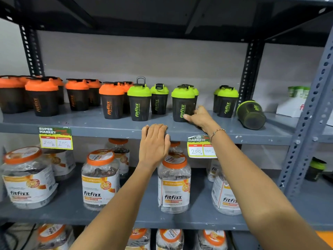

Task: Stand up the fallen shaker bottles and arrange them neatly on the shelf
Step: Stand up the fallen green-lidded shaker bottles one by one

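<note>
Here, the right hand (199, 117) wraps its fingers around the lower body of an upright green-lidded shaker (182, 103) on the grey shelf (90, 123). The left hand (155, 141) lies flat on the shelf's front edge, fingers together, holding nothing. One green-lidded shaker (251, 114) (far right) lies tipped over.

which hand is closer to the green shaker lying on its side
Right. The right hand grips an upright green-lidded shaker on the shelf, left of the fallen shaker. The left hand rests flat on the shelf edge, farther left.
</note>
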A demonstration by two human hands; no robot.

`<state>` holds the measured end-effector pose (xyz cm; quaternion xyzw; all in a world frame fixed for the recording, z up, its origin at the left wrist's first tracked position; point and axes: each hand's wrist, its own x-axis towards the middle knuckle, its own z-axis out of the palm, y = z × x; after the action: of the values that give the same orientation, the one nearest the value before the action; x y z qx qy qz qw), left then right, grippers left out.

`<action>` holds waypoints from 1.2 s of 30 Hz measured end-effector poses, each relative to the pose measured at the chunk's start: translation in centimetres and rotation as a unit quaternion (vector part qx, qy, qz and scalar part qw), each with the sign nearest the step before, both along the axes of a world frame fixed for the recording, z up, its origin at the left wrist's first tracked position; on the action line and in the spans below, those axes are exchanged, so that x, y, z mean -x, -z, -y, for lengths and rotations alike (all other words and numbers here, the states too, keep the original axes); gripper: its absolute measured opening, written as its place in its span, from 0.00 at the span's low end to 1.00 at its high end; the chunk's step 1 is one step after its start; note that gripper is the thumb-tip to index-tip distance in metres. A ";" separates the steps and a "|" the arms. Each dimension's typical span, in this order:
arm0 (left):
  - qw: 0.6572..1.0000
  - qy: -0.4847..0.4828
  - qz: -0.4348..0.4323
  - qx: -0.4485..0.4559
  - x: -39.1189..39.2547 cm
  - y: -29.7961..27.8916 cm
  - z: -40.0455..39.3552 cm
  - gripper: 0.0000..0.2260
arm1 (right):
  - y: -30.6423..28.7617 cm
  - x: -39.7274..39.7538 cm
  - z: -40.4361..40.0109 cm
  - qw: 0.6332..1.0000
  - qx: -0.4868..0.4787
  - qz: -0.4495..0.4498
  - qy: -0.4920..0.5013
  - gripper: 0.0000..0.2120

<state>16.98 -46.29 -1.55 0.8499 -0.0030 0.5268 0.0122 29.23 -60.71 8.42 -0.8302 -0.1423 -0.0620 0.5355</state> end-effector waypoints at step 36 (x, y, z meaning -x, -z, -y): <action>0.994 -0.038 -0.068 -0.078 -2.5 -1.0 7.8 0.22 | -3.6 -1.1 20.0 0.983 -0.004 -0.167 0.075 0.19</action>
<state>19.48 -54.06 -0.60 0.8817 -0.0107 0.4658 -0.0741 30.34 -80.75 12.04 -0.8351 0.0115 0.0368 0.5488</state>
